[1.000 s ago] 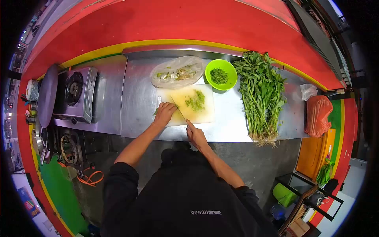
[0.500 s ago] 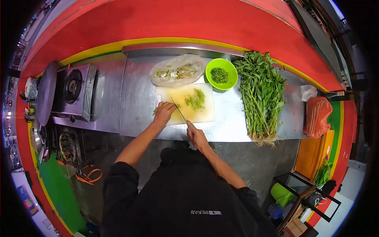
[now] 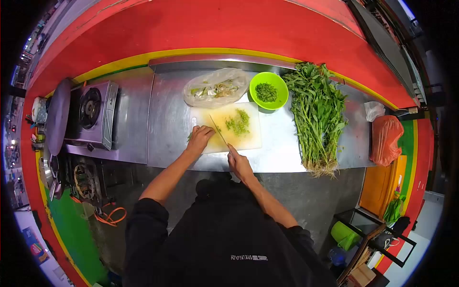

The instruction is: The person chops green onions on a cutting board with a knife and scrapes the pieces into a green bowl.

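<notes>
My right hand is wrapped round the handle of a kitchen knife, its blade slanting up and left over the white cutting board. Close to the blade's left side, my left hand has its fingers bent and pressed down at the board's left part. A bit of green stalk sticks out beside that hand; the rest is hidden under the fingers. Right of the blade lies a loose pile of chopped green pieces. Behind the board stands a lime-green bowl containing finely chopped greens.
A clear plastic bag with vegetable scraps lies behind the board. On the right is a large bunch of leafy greens with roots towards me, then an orange-red bag. A gas stove and a big wok are on the left.
The knife tip has shifted slightly forward on the board, while both hands stay in nearly the same place. The whole view has moved a little.
</notes>
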Demonstrator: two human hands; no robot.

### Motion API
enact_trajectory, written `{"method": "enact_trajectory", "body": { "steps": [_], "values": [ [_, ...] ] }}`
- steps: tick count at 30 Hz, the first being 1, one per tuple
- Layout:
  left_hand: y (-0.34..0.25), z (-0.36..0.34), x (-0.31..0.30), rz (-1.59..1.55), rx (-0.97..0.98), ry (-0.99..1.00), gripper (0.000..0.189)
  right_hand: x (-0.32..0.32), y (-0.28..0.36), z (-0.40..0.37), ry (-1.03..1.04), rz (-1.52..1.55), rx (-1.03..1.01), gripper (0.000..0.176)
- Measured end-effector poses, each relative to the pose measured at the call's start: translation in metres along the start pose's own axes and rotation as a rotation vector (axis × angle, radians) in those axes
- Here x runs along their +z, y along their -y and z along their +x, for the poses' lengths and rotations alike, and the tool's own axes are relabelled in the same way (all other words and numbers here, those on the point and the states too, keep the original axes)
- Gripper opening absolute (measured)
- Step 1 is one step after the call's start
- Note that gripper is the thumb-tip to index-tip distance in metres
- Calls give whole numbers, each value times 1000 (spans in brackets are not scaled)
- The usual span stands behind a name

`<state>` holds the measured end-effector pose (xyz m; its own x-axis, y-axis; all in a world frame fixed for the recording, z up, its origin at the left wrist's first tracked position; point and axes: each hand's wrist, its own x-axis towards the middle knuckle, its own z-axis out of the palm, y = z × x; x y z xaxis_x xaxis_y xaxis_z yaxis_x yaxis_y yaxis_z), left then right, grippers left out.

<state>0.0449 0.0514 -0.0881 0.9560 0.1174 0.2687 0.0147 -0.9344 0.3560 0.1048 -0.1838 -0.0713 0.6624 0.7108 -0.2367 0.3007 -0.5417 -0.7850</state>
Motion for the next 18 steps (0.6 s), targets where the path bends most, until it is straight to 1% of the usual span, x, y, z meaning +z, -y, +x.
{"method": "enact_trajectory", "body": {
  "steps": [1,4,8,10,14,16,18],
  "values": [
    [1,0,1,-7,4,-19,23,-2,0,-1,39,13,33,47],
    [2,0,3,-15,-5,3,25,-3,0,-5,48,67,13,47],
    [3,-1,3,-24,12,-20,26,-2,-2,-6,93,69,28,48],
    [3,-1,2,-29,20,-20,25,-2,-1,-6,119,95,87,48],
    [8,-1,8,-49,18,-14,24,-5,0,-3,119,107,67,47],
    [8,0,7,-48,18,-6,23,-2,-1,0,57,-66,-5,46],
    [6,-1,7,-31,6,-3,25,2,2,3,59,-86,14,45]
  ]
}}
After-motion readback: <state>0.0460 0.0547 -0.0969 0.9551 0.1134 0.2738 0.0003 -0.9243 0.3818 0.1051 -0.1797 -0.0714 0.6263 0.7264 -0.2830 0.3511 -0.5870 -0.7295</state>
